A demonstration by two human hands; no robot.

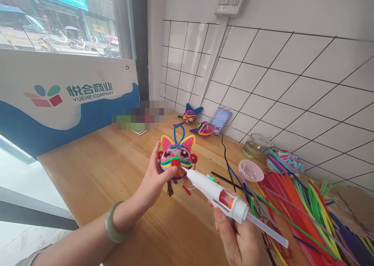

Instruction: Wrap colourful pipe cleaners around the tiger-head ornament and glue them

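Observation:
My left hand grips a colourful animal-head ornament made of wound pipe cleaners, with pink ears edged in yellow, a blue hanging loop on top and a dark tassel below. The thumb presses by its red nose. In my right hand is a white hot glue gun, with a clear glue stick jutting from its back end. Its nozzle points left at the lower face of the ornament, by my left thumb; whether it touches cannot be made out. A short red piece lies on the table just below.
Pipe cleaners in many colours spread over the right side. A pink bowl of beads, a glass jar and a phone stand along the tiled wall. Two similar ornaments sit at the back of the wooden table.

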